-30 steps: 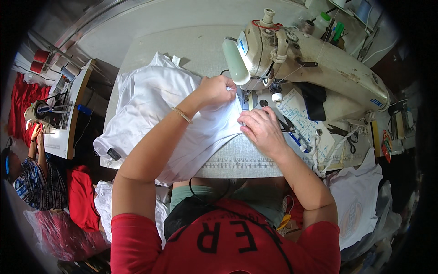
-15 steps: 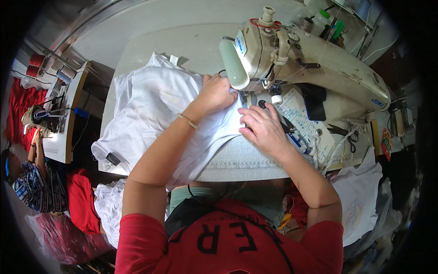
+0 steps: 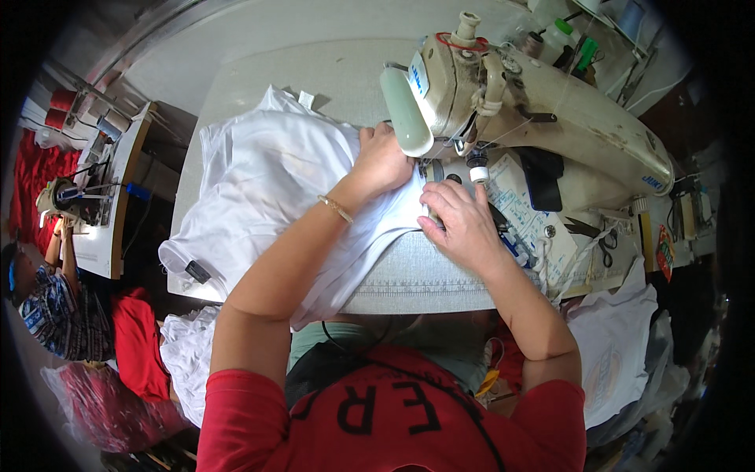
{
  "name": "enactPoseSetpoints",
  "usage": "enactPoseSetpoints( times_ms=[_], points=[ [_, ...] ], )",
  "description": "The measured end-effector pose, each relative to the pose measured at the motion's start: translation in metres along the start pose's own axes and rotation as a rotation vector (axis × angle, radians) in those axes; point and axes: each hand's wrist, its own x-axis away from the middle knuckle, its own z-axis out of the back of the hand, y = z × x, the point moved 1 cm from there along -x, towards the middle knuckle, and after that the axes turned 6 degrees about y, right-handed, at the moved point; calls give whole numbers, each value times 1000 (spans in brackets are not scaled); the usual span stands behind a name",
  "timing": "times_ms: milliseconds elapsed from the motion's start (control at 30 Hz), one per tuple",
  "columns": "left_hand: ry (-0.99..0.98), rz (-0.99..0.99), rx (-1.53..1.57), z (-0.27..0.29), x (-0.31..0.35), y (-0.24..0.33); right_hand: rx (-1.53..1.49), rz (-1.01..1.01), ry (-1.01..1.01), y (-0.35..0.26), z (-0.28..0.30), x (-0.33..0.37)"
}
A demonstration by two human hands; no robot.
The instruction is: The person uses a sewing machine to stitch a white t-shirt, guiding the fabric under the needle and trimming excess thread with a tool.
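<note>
A white shirt (image 3: pixel 267 169) lies bunched over the left half of the sewing table, its right edge running under the needle area of a cream sewing machine (image 3: pixel 566 102). My left hand (image 3: pixel 385 161) is closed on the cloth just left of the presser foot, fingers curled and their tips partly hidden by the pale green lamp (image 3: pixel 406 110). On the right, my right hand (image 3: pixel 460 220) rests palm down with fingers apart. Its fingertips and thumb touch the shirt's edge near the metal needle plate.
A dark phone (image 3: pixel 543 185), black scissors (image 3: pixel 605 248) and a printed sheet (image 3: pixel 511 185) lie under the machine arm. A ruler strip (image 3: pixel 417 285) follows the table's front edge. At far left, a co-worker (image 3: pixel 67 307) sits at another machine. Red cloth (image 3: pixel 140 346) lies between.
The view has shifted slightly. Both hands keep their places by the needle, with the right hand's fingers drawn a little closer together on the cloth edge.
</note>
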Motion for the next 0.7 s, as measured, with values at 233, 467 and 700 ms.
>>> enactPoseSetpoints(
  times_ms=[233,467,700],
  points=[
    [42,-79,-52,7,7,8,-13,-9,14,-1,0,0],
    [31,-135,-48,8,8,7,24,65,49,-1,1,-2],
    [28,-113,-36,3,7,3,3,43,19,-1,2,-2]
  ],
)
